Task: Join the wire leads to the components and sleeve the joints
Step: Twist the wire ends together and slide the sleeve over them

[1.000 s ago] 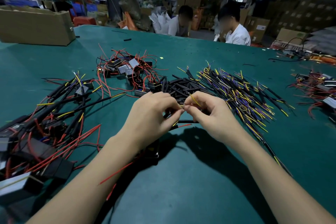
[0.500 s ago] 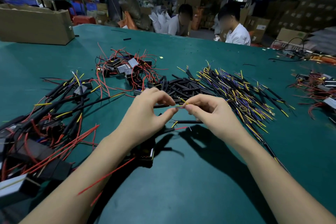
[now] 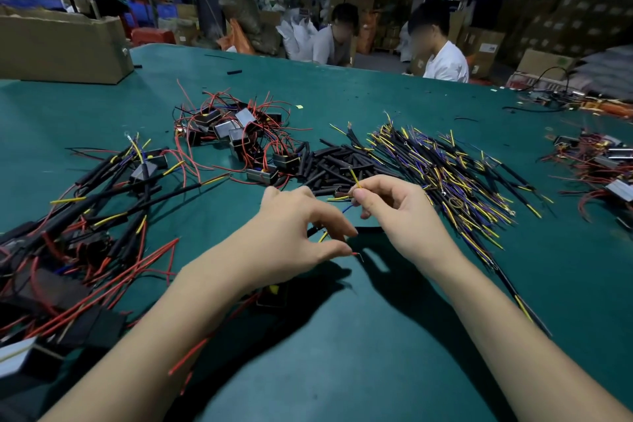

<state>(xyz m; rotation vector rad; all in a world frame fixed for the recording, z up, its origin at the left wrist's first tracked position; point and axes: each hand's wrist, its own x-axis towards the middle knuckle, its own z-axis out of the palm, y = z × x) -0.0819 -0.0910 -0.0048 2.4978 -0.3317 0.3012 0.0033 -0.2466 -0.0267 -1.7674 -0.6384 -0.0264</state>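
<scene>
The right hand (image 3: 394, 212) pinches a yellow wire (image 3: 355, 179) above the green counter (image 3: 376, 336). The left hand (image 3: 294, 236) pinches a red wire (image 3: 354, 253); its black part (image 3: 272, 296) hides underneath.

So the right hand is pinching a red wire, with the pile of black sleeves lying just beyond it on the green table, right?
Not quite: the head view shows the right hand pinching a yellow wire, not a red one. The rest holds: the pile of black sleeves lies just beyond it on the green table.

Matt green table cover (image 3: 342, 370)
</scene>
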